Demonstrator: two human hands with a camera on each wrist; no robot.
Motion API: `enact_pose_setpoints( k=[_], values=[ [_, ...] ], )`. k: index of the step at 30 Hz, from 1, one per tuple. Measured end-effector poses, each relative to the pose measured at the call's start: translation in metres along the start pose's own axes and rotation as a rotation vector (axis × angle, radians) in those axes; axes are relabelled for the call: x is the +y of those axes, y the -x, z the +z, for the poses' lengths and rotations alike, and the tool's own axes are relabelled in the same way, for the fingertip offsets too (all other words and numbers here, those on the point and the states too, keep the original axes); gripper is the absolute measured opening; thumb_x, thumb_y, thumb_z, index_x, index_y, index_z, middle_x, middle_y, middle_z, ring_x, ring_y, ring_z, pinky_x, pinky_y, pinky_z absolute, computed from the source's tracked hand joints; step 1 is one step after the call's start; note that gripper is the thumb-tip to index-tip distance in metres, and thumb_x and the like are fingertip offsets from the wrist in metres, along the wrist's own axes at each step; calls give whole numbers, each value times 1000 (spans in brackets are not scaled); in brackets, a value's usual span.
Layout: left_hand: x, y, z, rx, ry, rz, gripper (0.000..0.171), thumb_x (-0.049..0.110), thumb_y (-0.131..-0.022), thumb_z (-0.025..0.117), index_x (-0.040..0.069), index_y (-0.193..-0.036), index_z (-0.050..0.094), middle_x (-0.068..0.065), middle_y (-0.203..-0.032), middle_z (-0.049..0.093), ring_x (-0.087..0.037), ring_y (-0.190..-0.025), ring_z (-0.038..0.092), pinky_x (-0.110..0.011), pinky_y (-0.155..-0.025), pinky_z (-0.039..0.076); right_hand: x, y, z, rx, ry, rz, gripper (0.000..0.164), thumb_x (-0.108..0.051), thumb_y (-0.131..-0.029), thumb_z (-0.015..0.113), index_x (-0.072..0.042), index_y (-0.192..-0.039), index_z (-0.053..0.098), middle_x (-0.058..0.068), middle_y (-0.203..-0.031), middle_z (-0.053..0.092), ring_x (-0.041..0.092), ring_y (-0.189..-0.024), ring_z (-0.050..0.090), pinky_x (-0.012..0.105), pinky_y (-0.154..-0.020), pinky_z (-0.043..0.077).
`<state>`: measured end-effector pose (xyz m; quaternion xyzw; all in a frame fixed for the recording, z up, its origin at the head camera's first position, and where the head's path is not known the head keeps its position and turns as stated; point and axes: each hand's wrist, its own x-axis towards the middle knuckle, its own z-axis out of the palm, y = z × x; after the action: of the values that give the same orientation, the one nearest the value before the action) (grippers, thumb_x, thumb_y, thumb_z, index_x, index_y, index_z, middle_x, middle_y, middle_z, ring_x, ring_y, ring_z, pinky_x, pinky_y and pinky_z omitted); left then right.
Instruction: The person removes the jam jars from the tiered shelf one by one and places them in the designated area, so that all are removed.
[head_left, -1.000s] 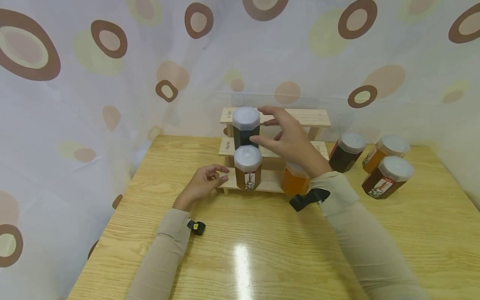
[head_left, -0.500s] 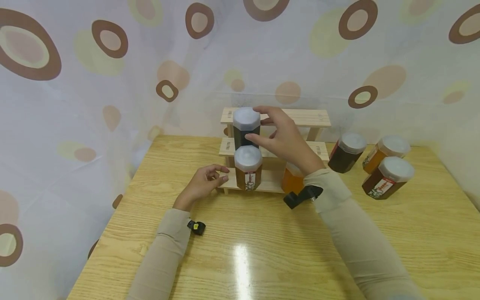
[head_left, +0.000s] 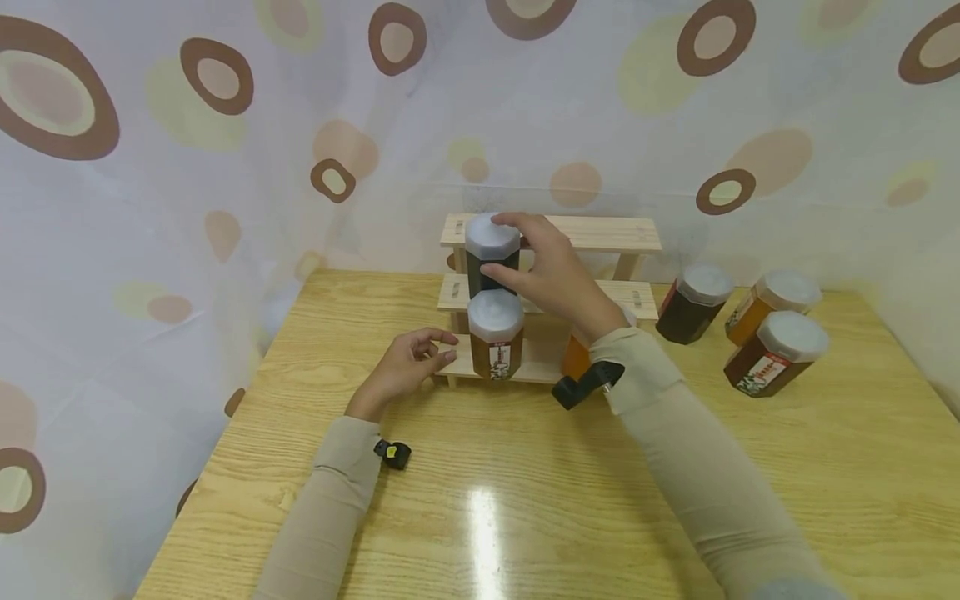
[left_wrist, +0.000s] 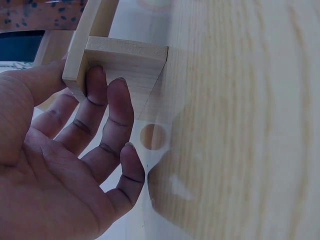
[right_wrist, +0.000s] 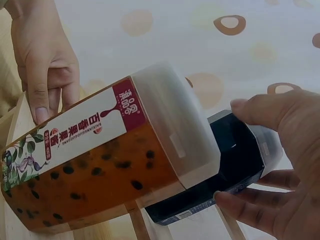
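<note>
On the middle step of a small wooden tiered rack point(head_left: 551, 360) stands a dark jar point(head_left: 492, 271) with a frosted eight-sided lid. My right hand point(head_left: 555, 271) holds this jar, thumb on its front and index finger over the lid; in the right wrist view, thumb and fingers span the dark jar point(right_wrist: 235, 150). Directly in front, on the lowest step, is an amber jam jar point(head_left: 496, 337) with dark seeds and a red-and-white label. My left hand point(head_left: 405, 367) grips the left end of the lowest board; the left wrist view shows its fingers point(left_wrist: 117, 115) curled beneath the wood.
Another orange jar point(head_left: 576, 358) on the lowest step is partly hidden by my right wrist. On the table right of the rack stand a dark jar point(head_left: 693, 307), an amber jar point(head_left: 768, 304) and a brown labelled jar point(head_left: 772, 358). A patterned curtain point(head_left: 525, 125) hangs behind.
My right hand has moved left and closed around the dark jar, its index finger coming over the lid. The left hand and the jars have stayed put.
</note>
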<state>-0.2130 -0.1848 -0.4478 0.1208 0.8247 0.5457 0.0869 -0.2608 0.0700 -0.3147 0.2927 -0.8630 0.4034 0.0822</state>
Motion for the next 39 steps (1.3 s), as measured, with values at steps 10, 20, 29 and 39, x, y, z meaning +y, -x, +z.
enact_pose_setpoints(
  k=[10,20,29,39],
  values=[
    [0,0,-2,1,-7,16,26,17,-101,70,5,-125,69,-6,-81,59,-15,-62,47,-26,-58,41,-6,-7,9,50,82,39,63,-24,-92,82,-5,-145,52,18,-136,59,32,-117,59,47,-97,50],
    [2,0,0,0,7,7,26,17,-102,70,5,-124,69,-7,-83,59,-21,-69,51,-27,-61,43,-10,-7,16,109,78,83,61,-21,-91,80,-6,-143,53,20,-128,60,33,-112,60,49,-89,54],
    [1,1,0,-2,8,8,26,18,-101,70,5,-124,69,-8,-83,59,-18,-67,49,-28,-60,42,-7,-4,16,132,70,66,58,-19,-89,80,-7,-140,55,19,-128,61,33,-113,60,49,-89,55],
    [0,1,0,1,11,-9,31,17,-101,70,2,-129,67,-13,-87,61,-19,-67,48,-27,-58,40,-11,0,4,193,41,47,55,-13,-87,81,-6,-136,57,20,-124,62,32,-108,58,45,-88,51]
  ],
)
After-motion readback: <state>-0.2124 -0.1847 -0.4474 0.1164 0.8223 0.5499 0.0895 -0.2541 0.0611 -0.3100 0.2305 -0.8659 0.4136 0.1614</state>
